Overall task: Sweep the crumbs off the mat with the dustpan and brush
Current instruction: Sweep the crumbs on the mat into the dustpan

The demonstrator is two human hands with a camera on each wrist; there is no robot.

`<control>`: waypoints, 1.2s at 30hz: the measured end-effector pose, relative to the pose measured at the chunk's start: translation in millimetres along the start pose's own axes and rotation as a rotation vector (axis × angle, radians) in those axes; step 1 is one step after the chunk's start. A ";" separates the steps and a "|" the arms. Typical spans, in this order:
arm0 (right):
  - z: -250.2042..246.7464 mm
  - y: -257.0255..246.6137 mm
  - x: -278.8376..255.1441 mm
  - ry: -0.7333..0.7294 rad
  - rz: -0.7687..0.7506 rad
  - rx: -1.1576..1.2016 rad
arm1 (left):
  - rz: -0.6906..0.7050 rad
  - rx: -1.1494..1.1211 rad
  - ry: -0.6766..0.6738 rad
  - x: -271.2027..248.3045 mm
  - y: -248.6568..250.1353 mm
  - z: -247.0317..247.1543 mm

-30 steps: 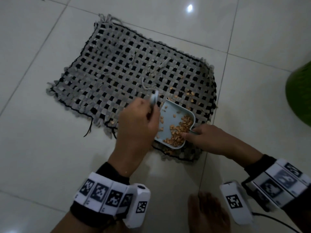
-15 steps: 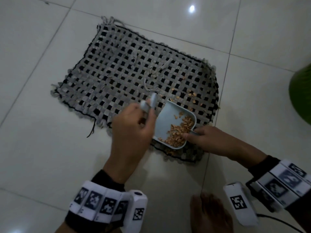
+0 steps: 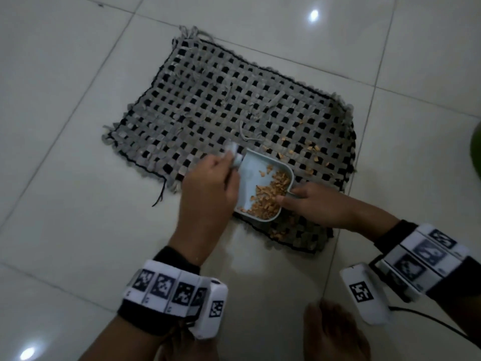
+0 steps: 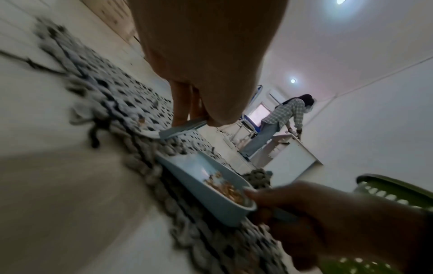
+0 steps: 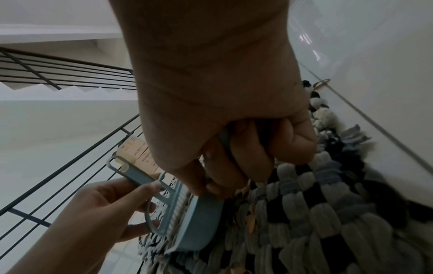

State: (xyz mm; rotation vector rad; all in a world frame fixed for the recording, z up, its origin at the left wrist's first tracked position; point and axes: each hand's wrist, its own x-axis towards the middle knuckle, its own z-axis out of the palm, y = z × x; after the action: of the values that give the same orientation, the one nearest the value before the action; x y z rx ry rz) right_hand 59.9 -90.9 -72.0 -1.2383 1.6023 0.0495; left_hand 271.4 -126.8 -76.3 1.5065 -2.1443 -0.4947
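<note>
White glossy tiles carry our woven mat while our left hand grips the brush and our right hand clasps the dustpan.

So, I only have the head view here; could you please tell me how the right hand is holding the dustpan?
Observer: The right wrist view shows the right hand with its fingers curled round the handle of the dustpan.
Operator: And the brush, please?
Observer: The left hand pinches the handle of the brush between thumb and fingers; its white bristles lie along the dustpan's open edge.
Operator: What is the green thing at my right edge?
Observer: The left wrist view shows a green basket with holes in its wall.
</note>
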 end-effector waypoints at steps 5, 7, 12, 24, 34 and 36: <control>-3.6 4.1 4.3 -0.027 0.013 -0.020 | 0.040 -0.112 0.019 0.9 4.7 -4.0; -2.7 5.9 2.9 -0.007 0.024 -0.012 | 0.019 -0.110 0.092 4.5 -11.7 -15.9; 0.1 8.9 1.0 0.026 0.021 0.000 | -0.011 0.001 0.116 12.3 -28.4 -15.9; 0.9 11.0 2.1 0.019 -0.005 -0.013 | 0.041 -0.135 0.091 -4.7 10.3 -11.4; 2.6 9.5 1.6 0.007 -0.034 -0.040 | 0.139 -0.064 -0.152 -28.5 39.0 16.4; 2.7 8.9 2.0 0.010 -0.043 -0.038 | 0.176 -0.054 -0.128 -26.6 42.3 15.8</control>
State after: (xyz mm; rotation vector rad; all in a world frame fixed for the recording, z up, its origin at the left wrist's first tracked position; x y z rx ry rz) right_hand 55.5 -86.6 -79.3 -1.3032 1.5891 0.0467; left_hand 237.4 -87.3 -71.0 1.2733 -2.3169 -0.5955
